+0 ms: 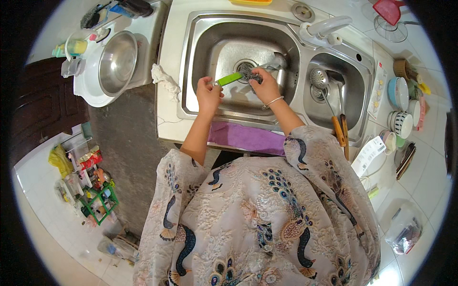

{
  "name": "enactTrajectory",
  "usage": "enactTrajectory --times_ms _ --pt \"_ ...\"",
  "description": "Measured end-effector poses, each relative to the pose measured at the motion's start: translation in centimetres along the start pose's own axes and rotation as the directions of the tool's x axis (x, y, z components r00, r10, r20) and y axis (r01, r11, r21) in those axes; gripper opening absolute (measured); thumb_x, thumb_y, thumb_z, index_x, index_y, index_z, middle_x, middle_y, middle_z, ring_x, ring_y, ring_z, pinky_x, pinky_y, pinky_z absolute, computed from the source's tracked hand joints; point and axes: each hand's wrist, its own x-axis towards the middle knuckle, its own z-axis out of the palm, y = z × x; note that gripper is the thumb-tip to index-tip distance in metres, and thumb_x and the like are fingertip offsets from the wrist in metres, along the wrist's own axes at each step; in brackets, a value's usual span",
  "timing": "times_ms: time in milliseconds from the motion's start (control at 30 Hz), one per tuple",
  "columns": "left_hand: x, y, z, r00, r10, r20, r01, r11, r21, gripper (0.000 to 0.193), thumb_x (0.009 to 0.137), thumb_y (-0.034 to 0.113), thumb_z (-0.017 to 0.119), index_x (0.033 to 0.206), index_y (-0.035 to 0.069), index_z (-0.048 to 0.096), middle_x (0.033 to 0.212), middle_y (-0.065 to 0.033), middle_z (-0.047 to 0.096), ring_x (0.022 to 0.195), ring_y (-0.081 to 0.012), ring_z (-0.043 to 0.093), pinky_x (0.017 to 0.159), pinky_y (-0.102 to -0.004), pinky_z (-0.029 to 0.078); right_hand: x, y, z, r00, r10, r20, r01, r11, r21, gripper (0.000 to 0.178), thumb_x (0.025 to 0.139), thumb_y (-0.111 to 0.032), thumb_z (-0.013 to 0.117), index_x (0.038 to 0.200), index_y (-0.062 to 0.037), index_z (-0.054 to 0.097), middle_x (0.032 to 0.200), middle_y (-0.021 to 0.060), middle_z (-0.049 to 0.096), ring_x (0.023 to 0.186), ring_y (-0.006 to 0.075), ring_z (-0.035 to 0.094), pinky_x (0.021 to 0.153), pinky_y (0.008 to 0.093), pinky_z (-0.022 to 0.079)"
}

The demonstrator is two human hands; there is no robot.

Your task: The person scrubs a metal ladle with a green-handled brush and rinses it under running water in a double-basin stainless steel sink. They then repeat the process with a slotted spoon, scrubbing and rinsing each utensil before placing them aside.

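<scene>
Over the large left sink basin (205, 52), my left hand (209, 97) pinches one end of a small green-handled utensil (229, 79). The end in my fingers is mostly hidden, so its exact kind does not show. My right hand (267, 86) is closed on a grey steel wool scrubber (249, 73), pressed against the far end of the green handle. Just beyond the right hand, a metal utensil with a rounded head (279, 61) lies in the basin. The drain is partly covered by the scrubber.
A skimmer (318, 78) and a dark spatula (341, 95) lean in the right basin. The faucet (329, 26) stands behind. A purple cloth (245, 138) hangs on the front edge; a white rag (164, 81) lies left. Bowls (400, 123) stand right, and a steel basin (118, 64) far left.
</scene>
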Motion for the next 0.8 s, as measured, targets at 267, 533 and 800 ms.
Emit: enactTrajectory --times_ms 267,533,800 --pt "0.4 0.1 -1.2 0.956 -0.162 0.245 0.192 0.976 -0.106 0.007 0.085 0.004 0.057 0.087 0.003 0.050 0.073 -0.0091 0.061 0.056 -0.0127 0.058 0.046 -0.0224 0.047 -0.2 1.4 -2.2 0.989 0.072 -0.130 -0.041 0.973 0.227 0.030 0.078 -0.012 0.066 0.104 -0.0016 0.057 0.084 0.0075 0.062 0.073 0.0131 0.056 0.067 0.0266 0.046" --pt "-2.8 1.6 1.6 0.973 0.211 0.096 -0.224 0.963 0.151 0.011 0.085 0.006 0.061 0.079 0.001 0.053 0.064 -0.0027 0.053 0.051 -0.0073 0.051 0.045 -0.0230 0.039 -2.2 -3.4 0.0 0.960 -0.258 -0.106 0.263 0.964 0.040 0.028 0.074 -0.013 0.068 0.100 -0.0076 0.061 0.095 0.0128 0.061 0.090 0.0291 0.059 0.079 0.0350 0.047" --pt "-2.1 -0.9 1.8 0.909 0.409 0.081 -0.415 0.872 0.260 0.012 0.085 0.007 0.061 0.079 -0.001 0.054 0.062 -0.0042 0.054 0.051 -0.0095 0.051 0.047 -0.0259 0.041 0.9 -2.0 -0.3 0.960 -0.276 -0.056 0.257 0.939 -0.228 0.022 0.074 -0.011 0.063 0.096 -0.0123 0.063 0.081 0.0135 0.057 0.082 0.0318 0.057 0.073 0.0405 0.047"
